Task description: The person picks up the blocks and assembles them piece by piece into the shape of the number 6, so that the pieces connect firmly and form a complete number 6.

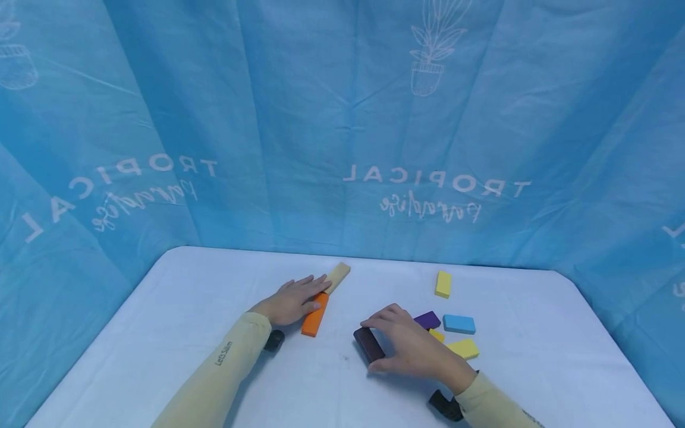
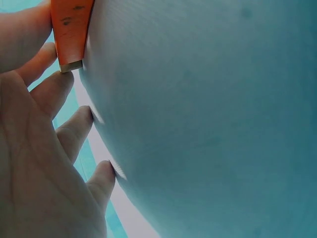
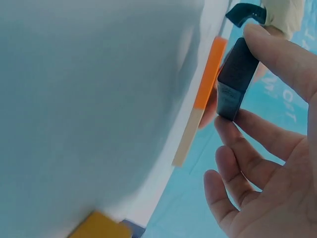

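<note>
The right hand (image 1: 409, 345) pinches a dark block (image 1: 369, 346) between thumb and fingers, right of the orange block; in the right wrist view the dark block (image 3: 238, 79) is held by its ends. An orange block (image 1: 314, 315) and a natural wood block (image 1: 338, 277) lie end to end on the table. Over their junction rests the left hand (image 1: 293, 301), fingers spread, thumb on the orange block. In the left wrist view its fingers reach beside the orange block (image 2: 72, 29).
Right of the right hand lie a purple block (image 1: 427, 320), a blue block (image 1: 459, 324) and two yellow blocks, one (image 1: 464, 349) nearer the front. Another yellow block (image 1: 443, 284) lies farther back. A blue curtain (image 1: 299, 119) hangs behind the white table (image 1: 187, 297).
</note>
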Tool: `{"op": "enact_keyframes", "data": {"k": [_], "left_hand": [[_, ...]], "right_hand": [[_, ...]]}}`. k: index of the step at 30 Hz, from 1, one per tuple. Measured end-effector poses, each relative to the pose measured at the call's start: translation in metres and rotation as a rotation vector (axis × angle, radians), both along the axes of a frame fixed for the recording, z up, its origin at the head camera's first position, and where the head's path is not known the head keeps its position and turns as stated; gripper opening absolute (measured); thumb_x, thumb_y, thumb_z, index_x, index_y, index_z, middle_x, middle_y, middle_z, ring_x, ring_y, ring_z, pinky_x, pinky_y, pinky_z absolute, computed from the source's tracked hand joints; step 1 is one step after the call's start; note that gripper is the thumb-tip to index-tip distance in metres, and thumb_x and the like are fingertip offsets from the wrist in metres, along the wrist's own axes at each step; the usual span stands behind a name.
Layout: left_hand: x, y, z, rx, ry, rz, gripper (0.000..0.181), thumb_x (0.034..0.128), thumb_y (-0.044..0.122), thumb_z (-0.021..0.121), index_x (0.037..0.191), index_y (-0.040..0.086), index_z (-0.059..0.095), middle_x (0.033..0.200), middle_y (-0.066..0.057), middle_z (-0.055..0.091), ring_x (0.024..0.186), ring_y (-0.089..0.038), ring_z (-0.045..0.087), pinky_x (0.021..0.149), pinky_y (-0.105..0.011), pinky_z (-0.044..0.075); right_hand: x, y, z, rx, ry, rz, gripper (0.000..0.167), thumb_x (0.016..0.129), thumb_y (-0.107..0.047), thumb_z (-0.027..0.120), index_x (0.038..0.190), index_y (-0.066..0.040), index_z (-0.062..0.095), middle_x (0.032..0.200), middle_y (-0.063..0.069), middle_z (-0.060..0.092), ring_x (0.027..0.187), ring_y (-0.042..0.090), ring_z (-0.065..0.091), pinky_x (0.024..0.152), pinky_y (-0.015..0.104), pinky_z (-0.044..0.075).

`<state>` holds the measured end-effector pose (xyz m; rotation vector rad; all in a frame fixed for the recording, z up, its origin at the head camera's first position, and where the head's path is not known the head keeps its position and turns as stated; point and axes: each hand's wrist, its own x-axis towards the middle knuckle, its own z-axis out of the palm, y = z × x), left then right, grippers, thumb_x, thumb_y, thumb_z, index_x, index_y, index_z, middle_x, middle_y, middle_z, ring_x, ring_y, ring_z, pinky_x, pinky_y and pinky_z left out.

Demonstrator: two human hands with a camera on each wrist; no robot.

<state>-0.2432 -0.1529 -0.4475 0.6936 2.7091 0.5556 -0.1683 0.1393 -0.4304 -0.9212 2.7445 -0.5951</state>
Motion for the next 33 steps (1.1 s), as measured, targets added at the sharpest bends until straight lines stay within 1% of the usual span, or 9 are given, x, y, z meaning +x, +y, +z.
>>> {"op": "enact_keyframes", "data": {"k": [10, 18, 26, 33], "left_hand": [[0.004, -0.001, 0.002, 0.016, -0.001, -0.01, 0.057, 0.1066, 0.03, 0.05, 0.159, 0.018, 0.033, 0.165, -0.005, 0.026, 0.152, -0.033, 0.021, 0.121, -0.059, 0.011], [0.003, -0.001, 0.002, 0.023, 0.01, -0.021, 0.056, 0.1067, 0.029, 0.05, 0.159, 0.016, 0.033, 0.165, -0.006, 0.026, 0.151, -0.034, 0.021, 0.12, -0.061, 0.012], [0.002, -0.002, 0.001, 0.029, 0.016, -0.027, 0.056, 0.1069, 0.027, 0.049, 0.159, 0.015, 0.034, 0.165, -0.007, 0.026, 0.152, -0.034, 0.021, 0.12, -0.062, 0.011], [0.002, 0.0, 0.001, 0.03, 0.017, -0.03, 0.055, 0.1069, 0.027, 0.049, 0.158, 0.015, 0.035, 0.165, -0.008, 0.027, 0.151, -0.036, 0.022, 0.119, -0.063, 0.012]], "right_hand": [[0.003, -0.021, 0.001, 0.004, 0.0, 0.016, 0.07, 0.079, -0.052, 0.083, 0.138, -0.021, 0.061, 0.134, -0.004, 0.058, 0.127, 0.016, 0.045, 0.102, 0.04, 0.049], [0.004, -0.033, 0.003, -0.004, 0.019, 0.049, 0.069, 0.08, -0.053, 0.082, 0.137, -0.02, 0.061, 0.133, -0.005, 0.059, 0.125, 0.015, 0.047, 0.103, 0.038, 0.048], [0.005, -0.048, 0.006, 0.007, -0.006, 0.058, 0.068, 0.079, -0.053, 0.082, 0.136, -0.022, 0.062, 0.134, -0.005, 0.059, 0.125, 0.014, 0.047, 0.103, 0.037, 0.048], [0.005, -0.06, 0.002, 0.023, 0.033, 0.08, 0.068, 0.079, -0.053, 0.083, 0.135, -0.021, 0.062, 0.132, -0.005, 0.06, 0.124, 0.014, 0.049, 0.104, 0.036, 0.047]]}}
